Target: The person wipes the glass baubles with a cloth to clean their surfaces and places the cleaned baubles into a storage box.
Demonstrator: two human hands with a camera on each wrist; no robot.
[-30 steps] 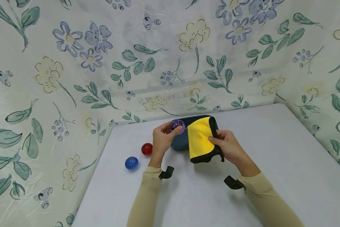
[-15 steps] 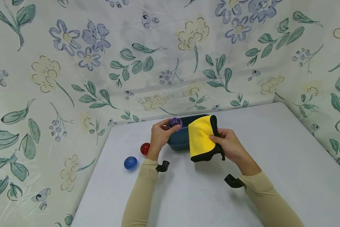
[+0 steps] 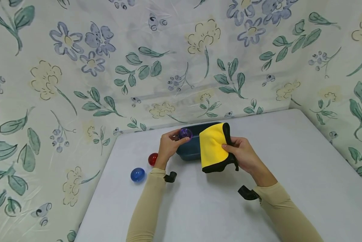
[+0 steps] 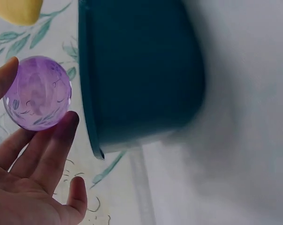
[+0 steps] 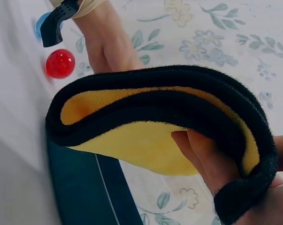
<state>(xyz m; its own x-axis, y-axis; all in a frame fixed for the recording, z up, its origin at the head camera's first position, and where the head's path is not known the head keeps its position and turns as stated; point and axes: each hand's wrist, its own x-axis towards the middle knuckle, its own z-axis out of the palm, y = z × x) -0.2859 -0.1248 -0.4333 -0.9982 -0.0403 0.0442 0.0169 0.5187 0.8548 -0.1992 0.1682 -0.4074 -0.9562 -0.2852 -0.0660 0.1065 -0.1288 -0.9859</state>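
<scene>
My left hand (image 3: 168,147) holds a clear purple ball (image 4: 38,93) between thumb and fingertips. In the left wrist view the ball is beside the rim of a dark teal plastic bin (image 4: 141,70). My right hand (image 3: 243,154) grips a folded yellow cloth (image 3: 214,144) with black edging, thumb on the near face and fingers behind. The cloth hangs in front of the bin's right part, hiding it in the head view. From the right wrist, the cloth's folded layers (image 5: 164,93) show, with fingers tucked inside the fold.
A red ball (image 5: 60,63) lies on the white table (image 3: 205,208) left of the bin, partly behind my left wrist in the head view. Nearer the front left is a blue ball (image 3: 137,175). Flower-patterned sheeting (image 3: 169,84) rises behind and beside the table.
My left hand has shifted slightly left with the purple ball, first rising a little, then lowering. The right hand and yellow cloth have stayed almost still.
</scene>
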